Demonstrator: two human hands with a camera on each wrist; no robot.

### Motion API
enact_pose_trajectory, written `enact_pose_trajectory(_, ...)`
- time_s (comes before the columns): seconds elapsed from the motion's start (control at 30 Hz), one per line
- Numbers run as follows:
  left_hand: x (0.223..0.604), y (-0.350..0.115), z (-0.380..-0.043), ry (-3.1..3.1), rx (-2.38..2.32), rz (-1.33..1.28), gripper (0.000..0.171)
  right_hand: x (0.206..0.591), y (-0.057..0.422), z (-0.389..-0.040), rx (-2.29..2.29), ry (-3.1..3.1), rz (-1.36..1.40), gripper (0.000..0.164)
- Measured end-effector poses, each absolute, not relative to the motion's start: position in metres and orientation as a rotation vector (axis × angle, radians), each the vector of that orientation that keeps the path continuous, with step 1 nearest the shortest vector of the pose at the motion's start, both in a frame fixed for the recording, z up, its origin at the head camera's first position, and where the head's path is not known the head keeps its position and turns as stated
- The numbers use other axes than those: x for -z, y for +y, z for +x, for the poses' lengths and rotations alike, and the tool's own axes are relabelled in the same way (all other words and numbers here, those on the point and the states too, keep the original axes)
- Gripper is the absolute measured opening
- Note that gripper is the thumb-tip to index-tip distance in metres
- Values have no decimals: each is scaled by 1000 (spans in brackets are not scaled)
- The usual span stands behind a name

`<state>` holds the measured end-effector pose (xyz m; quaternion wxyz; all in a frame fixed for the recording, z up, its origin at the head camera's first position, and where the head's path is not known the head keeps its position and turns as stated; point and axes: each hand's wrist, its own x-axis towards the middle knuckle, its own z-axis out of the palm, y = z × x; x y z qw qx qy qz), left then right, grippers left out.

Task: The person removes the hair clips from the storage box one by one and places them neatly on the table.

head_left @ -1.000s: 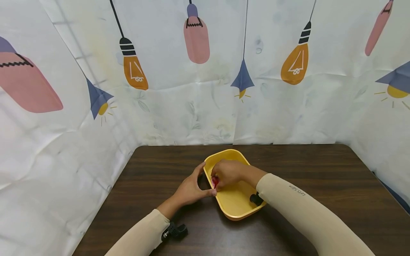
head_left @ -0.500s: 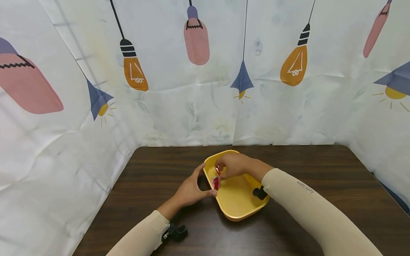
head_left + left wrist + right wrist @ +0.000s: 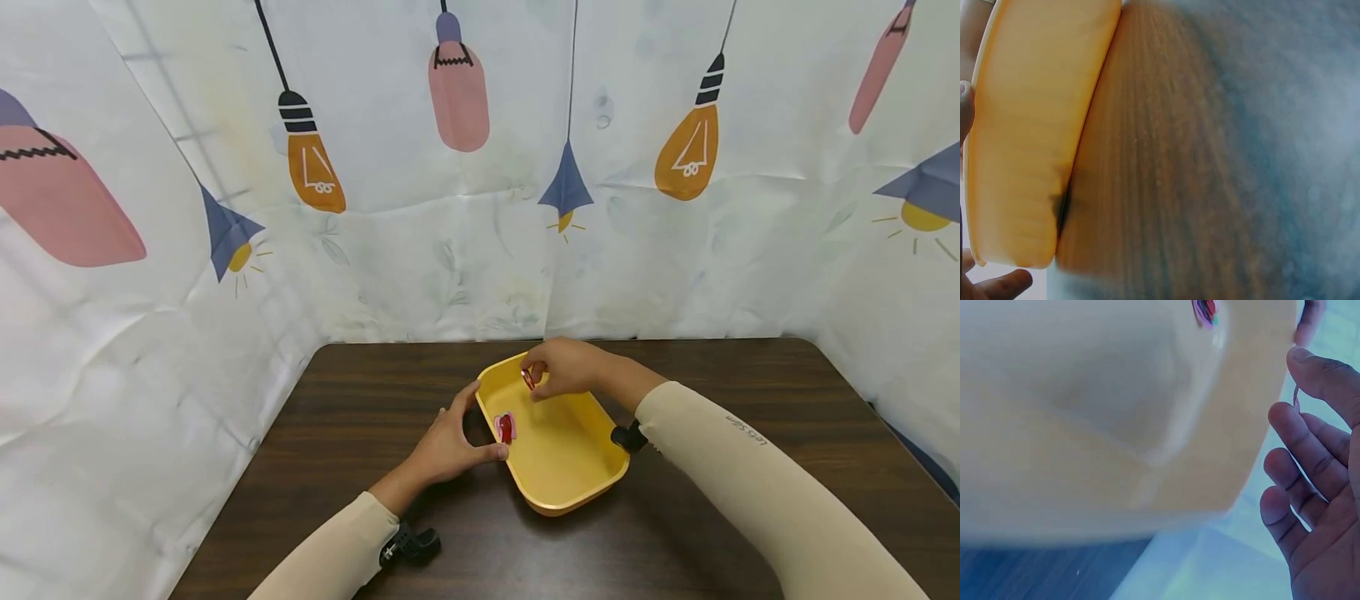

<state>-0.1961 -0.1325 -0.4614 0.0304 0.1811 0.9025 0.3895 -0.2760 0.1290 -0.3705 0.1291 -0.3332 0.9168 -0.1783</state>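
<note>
A yellow tray (image 3: 570, 467) lies on the dark wooden table. My left hand (image 3: 446, 442) holds its left side, thumb and fingers spread along the rim; in the left wrist view a fingertip (image 3: 1004, 284) shows by the tray's end. Over the far end of the tray, my right hand (image 3: 566, 367) pinches a small shiny red loop (image 3: 528, 379) between thumb and fingers. In the right wrist view only a thin edge of that loop (image 3: 1296, 398) appears. A small bunch of red and pink loops (image 3: 506, 427) remains inside the tray, against its left wall; black and green bits show up close.
A black wrist camera (image 3: 411, 544) sits on the left wrist, another (image 3: 628, 437) on the right, by the tray's right rim. Behind the table (image 3: 750, 433) hangs a white curtain (image 3: 480, 267) printed with lamps and bulbs.
My right hand has lifted away from the bunch with one red loop, moving right and toward the tray's far end. The left hand and the tray stay where they were.
</note>
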Motion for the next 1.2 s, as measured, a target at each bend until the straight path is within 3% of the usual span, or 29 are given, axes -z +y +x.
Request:
enact_pose_trajectory(0.53,463,-130,-198,2785,-1214,549,115,361,181,-272,672,2680,-886,50)
enact_pose_trajectory(1.2,465,-128,-196,2816,-1213,525,117,385,250,-261,702,2762,-766,59)
